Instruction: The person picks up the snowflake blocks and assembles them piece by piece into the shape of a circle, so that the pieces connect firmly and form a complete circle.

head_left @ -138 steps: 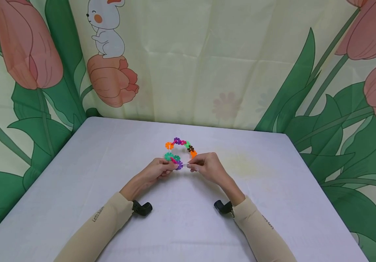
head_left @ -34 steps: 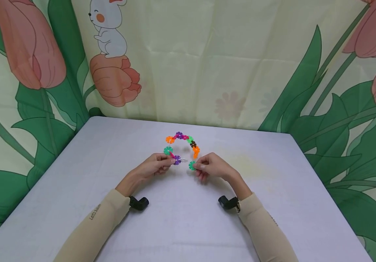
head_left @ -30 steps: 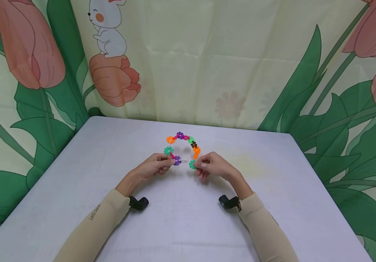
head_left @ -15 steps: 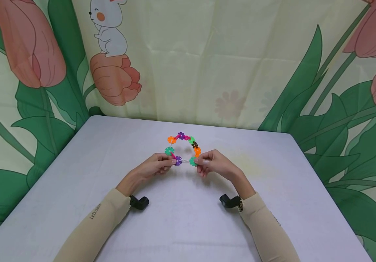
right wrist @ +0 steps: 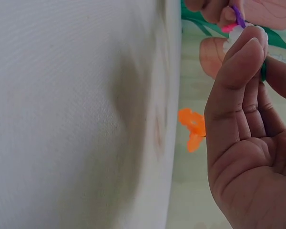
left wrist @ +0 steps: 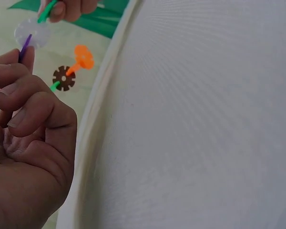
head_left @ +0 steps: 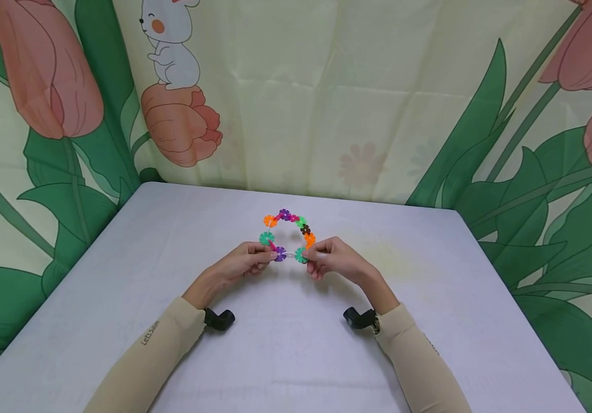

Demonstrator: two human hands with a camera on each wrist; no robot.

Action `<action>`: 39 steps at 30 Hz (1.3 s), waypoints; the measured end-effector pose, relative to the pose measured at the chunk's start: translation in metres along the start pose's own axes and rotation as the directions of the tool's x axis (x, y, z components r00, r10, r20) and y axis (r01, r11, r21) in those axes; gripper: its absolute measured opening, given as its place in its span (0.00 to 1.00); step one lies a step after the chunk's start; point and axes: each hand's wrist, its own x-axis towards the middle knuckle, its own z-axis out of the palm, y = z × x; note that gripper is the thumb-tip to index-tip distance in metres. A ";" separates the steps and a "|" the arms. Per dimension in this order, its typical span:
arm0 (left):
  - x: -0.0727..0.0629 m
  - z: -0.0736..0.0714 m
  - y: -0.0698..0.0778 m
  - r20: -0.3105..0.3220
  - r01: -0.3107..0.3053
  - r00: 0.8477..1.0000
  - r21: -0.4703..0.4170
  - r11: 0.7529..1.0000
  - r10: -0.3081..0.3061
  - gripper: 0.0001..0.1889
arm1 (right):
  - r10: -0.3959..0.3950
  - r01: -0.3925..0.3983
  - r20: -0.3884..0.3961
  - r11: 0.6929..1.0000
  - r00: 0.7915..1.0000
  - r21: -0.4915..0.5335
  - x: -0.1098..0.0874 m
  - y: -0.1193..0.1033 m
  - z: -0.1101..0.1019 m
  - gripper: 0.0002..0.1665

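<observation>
A loop of colourful notched snowflake discs is held up over the table in the head view. My left hand (head_left: 246, 259) pinches a purple disc (head_left: 280, 254) between thumb and fingers. With thumb and forefinger, my right hand (head_left: 333, 259) pinches a green disc (head_left: 300, 255). Between these two sits a clear disc (left wrist: 31, 32), its slots meeting the purple and the green one. An orange disc (right wrist: 193, 121) lies close to my right fingers; whether it joins the green disc is hidden. Further round are a brown disc (left wrist: 64, 78) and a teal disc (head_left: 267, 238).
The loop is above a table with a white cloth (head_left: 285, 350). A curtain (head_left: 285, 103) printed with tulips and a rabbit hangs behind the table. Black wrist cameras (head_left: 219, 320) sit at both sleeve cuffs.
Earlier my right hand pinched the clear disc against the purple one. Later it held the green disc apart, and now it has moved slightly left and up, bringing green against clear.
</observation>
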 end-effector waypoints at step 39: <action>0.001 0.002 -0.006 -0.036 0.007 0.999 0.022 1.000 -0.007 0.13 | -0.005 0.006 0.023 0.997 1.000 -0.071 0.003 0.003 0.002 0.23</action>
